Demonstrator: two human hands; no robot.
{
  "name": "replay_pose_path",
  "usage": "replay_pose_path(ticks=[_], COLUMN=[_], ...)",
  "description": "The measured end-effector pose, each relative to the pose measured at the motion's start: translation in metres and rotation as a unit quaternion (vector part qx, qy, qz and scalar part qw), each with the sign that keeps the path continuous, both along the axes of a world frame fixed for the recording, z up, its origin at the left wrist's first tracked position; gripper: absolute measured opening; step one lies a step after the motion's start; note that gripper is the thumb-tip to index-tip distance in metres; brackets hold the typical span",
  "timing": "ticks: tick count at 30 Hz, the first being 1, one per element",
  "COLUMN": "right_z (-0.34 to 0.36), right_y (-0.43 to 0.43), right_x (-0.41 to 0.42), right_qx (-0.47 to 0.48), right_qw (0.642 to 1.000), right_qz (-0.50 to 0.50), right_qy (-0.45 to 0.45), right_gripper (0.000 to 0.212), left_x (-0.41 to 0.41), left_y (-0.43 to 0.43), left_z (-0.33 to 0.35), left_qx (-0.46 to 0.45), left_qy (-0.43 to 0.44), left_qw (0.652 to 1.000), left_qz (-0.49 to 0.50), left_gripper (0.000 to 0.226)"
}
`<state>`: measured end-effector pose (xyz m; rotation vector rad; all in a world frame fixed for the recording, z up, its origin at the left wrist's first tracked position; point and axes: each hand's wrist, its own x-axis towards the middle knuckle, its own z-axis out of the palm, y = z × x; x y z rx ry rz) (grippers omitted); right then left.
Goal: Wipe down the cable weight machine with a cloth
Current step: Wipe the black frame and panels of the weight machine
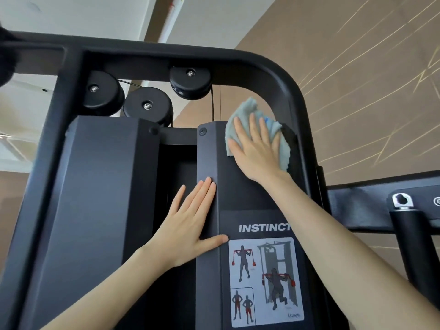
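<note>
Wiping hand: the right hand is laid flat on the cloth well above the exercise placard. Its fingers are straight and spread, so nothing is clamped and the cloth is only pressed against the panel.
Cloth: pale grey-blue and bunched, it is found at the top right corner of the right panel, high above the placard. Its upper fold is raised past the fingertips, and its right edge is draped over the panel's side.
Bracing hand: the left hand is rested flat, up and to the left of the placard. The fingers are kept straight and together along the panel's bevelled edge, the thumb is stretched toward the placard's top left corner, and nothing is held.
Cable weight machine: its black frame is curved over far above the placard.
Lettering: "INSTINCT" is printed in white just above the placard, partly covered by the right forearm.
Pulleys: three black pulleys are mounted under the top bar, far above and left of the placard. A thin cable is run down from the rightmost one.
Left panel: a second dark panel is set left of the placard, beyond a dark gap.
Handle: a black handle with a metal clip is seen right of the placard.
Wall: a brown wall crossed by thin gold lines is seen above and right of the placard — behind the frame.
</note>
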<state>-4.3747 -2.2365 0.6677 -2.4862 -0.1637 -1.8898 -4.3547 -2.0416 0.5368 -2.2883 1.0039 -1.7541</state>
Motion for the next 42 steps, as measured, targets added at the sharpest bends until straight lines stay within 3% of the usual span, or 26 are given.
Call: replay_pose_path(ticks=[5,8,11,16,19,25,29,31,36,42], right_z=[-0.051,-0.104,-0.111,-0.026,-0.007,-0.109,-0.164,-0.142,-0.059,-0.157], right_y=[0.029,0.013,-0.017,-0.026,-0.003,0.008,-0.015,-0.025,-0.028,-0.012], right_x=[-0.002,-0.002,-0.002,-0.004,-0.003,0.002,-0.001,-0.002,-0.002,0.003], right_qx=[-0.149,-0.186,-0.164,-0.019,-0.030,-0.164,-0.216,-0.200,-0.049,-0.108], right_qw=[0.989,0.981,0.986,1.000,0.999,0.985,0.976,0.980,0.999,0.993], right_qz=[0.013,0.037,0.025,-0.004,-0.013,0.008,0.017,0.016,0.007,0.019], right_qy=[-0.017,-0.033,-0.014,0.004,0.003,-0.050,-0.022,-0.014,0.000,-0.044], right_gripper=[0.053,0.053,0.055,0.058,0.057,0.053,0.053,0.054,0.054,0.055], left_x=[0.000,-0.001,-0.002,-0.004,-0.002,-0.003,-0.004,-0.005,-0.008,-0.015], left_y=[0.007,0.010,0.015,0.020,0.019,0.019,0.022,0.022,0.016,0.006], left_z=[-0.018,-0.031,-0.037,-0.038,-0.041,-0.059,-0.069,-0.068,-0.072,-0.107], left_qx=[0.001,0.014,0.031,0.059,0.054,0.026,0.031,0.042,0.037,0.017], left_qy=[0.010,0.013,0.013,0.005,0.007,0.017,0.015,0.005,0.029,0.042], left_qw=[1.000,1.000,0.999,0.998,0.998,1.000,0.999,0.999,0.999,0.999], left_qz=[-0.010,-0.013,0.001,0.020,0.013,-0.005,0.001,0.007,-0.012,-0.017], left_gripper=[0.100,0.099,0.099,0.105,0.106,0.093,0.089,0.088,0.083,0.074])
